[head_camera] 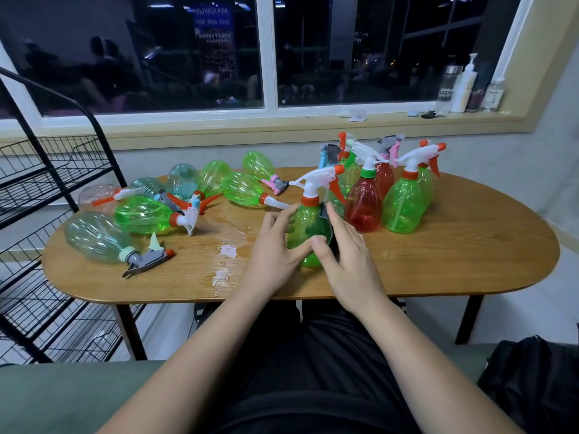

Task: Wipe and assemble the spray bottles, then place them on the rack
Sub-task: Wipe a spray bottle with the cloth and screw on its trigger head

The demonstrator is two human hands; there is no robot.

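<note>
Upright green spray bottle (308, 236) at table (438, 261) centre, gripped by left hand (275, 249) at 9 o'clock; right hand (347, 255) at 3 o'clock pressing dark cloth (327, 214) against it. Wire rack (47, 183) at far 9 o'clock.

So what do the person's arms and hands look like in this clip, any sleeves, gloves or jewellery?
Both forearms are bare right down to the bottom of the frame, so no sleeves show. The left hand and right hand wear no gloves, and no rings, watch or wristbands are visible. Nails look short and unpainted.
</note>
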